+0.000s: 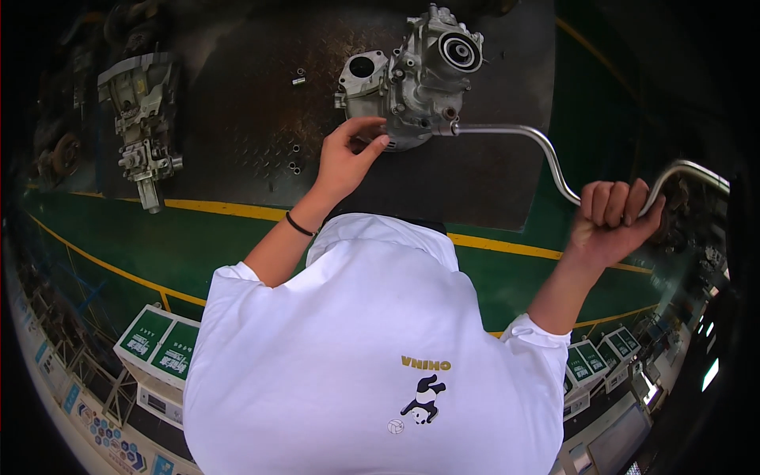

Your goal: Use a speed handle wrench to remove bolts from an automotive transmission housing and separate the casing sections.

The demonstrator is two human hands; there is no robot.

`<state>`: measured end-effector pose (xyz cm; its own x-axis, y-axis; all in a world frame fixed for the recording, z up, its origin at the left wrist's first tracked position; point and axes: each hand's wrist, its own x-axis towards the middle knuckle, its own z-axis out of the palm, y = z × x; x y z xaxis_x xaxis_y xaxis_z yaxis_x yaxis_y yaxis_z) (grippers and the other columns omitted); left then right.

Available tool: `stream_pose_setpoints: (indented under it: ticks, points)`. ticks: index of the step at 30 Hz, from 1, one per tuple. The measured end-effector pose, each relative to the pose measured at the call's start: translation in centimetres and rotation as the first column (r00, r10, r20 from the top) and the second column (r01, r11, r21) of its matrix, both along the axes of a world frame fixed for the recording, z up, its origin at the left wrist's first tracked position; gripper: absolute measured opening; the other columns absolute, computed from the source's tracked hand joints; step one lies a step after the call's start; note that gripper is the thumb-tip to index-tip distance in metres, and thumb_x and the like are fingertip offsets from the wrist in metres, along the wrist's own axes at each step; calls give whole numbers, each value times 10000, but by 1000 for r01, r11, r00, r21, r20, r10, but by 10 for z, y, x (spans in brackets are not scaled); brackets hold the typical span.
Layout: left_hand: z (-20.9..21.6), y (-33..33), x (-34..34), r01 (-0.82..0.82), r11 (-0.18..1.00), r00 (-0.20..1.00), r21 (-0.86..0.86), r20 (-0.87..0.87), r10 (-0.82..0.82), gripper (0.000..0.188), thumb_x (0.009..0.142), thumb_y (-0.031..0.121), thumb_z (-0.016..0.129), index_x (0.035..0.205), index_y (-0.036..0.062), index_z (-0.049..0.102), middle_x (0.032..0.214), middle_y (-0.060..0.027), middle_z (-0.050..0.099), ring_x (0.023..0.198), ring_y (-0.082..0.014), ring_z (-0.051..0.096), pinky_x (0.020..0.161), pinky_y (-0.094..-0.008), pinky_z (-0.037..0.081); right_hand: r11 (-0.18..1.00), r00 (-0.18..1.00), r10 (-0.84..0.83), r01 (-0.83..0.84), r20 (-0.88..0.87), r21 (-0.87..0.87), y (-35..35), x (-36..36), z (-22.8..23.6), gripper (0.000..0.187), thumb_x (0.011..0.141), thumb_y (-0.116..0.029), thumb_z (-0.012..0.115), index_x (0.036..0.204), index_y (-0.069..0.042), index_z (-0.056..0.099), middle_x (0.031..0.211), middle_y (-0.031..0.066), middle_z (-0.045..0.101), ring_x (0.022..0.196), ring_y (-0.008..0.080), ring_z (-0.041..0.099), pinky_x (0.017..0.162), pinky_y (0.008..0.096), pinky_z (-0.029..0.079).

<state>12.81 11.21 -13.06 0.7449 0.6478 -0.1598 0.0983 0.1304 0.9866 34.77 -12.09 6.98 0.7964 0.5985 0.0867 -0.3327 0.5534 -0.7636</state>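
A grey metal gearbox housing (pixel 404 87) with a round flange opening and a ringed shaft end stands on the dark metal table. My right hand (pixel 616 210) is closed around the bent middle of a speed brace wrench (pixel 546 150). The brace's far end carries a socket (pixel 450 128) that meets the lower right side of the housing. At the housing's lower left edge is my left hand (pixel 348 154), its thumb and fingers curved apart with nothing visible between them. Whether its fingertips touch the metal, I cannot tell.
Several small bolts or nuts (pixel 294 167) lie on the table (pixel 499 182), left of my left hand. Farther up is a small metal cylinder (pixel 298 80). Another gearbox (pixel 142 119) stands at the left. Yellow lines (pixel 229 209) cross the green floor. White-framed equipment (pixel 158 348) stands lower left.
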Motion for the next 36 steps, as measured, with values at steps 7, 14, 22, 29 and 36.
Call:
stream_pose_setpoints:
  ticks: [7, 14, 22, 29, 36]
  points:
    - [-6, 13, 25, 41, 954, 999, 297, -7, -40, 422, 823, 165, 823, 1224, 89, 714, 1087, -65, 658, 910, -164, 648, 693, -287, 513, 992, 997, 75, -70, 38, -105, 61, -7, 1, 553, 1056, -519, 404, 627, -177, 339, 441, -20, 229, 381, 103, 138, 404, 291, 135]
    - [-19, 20, 37, -4, 961, 996, 276, 84, -20, 323, 837, 132, 799, 1156, 105, 758, 1100, -77, 674, 867, -181, 647, 670, -289, 498, 974, 980, 179, -164, 88, -156, 86, -9, 9, 549, 1062, -517, 385, 637, -171, 355, 442, -23, 230, 380, 105, 131, 411, 299, 128]
    - [-20, 25, 30, 36, 973, 995, 228, 82, -56, 272, 850, 38, 753, 1121, 50, 759, 1088, -90, 704, 914, -182, 684, 792, -305, 543, 950, 957, 254, -219, 140, -222, 96, -16, 9, 542, 1070, -508, 347, 650, -166, 358, 449, -21, 248, 385, 110, 159, 415, 306, 155]
    - [-3, 36, 32, 34, 974, 995, 223, 83, -53, 231, 880, 23, 683, 1101, 40, 750, 1031, -98, 713, 813, -180, 681, 751, -301, 538, 889, 890, 420, -362, 180, -281, 106, -8, 9, 542, 1049, -536, 401, 654, -166, 378, 457, -12, 266, 397, 122, 195, 428, 297, 199]
    - [186, 90, 60, 234, 902, 712, 364, 567, -414, 691, 1002, 534, 473, 1498, 53, 445, 1457, -150, 513, 1305, -300, 551, 1133, -393, 401, 900, 902, 323, -200, 285, -387, 131, -50, 22, 523, 1074, -558, 320, 722, -172, 355, 513, -12, 268, 444, 113, 221, 452, 273, 218]
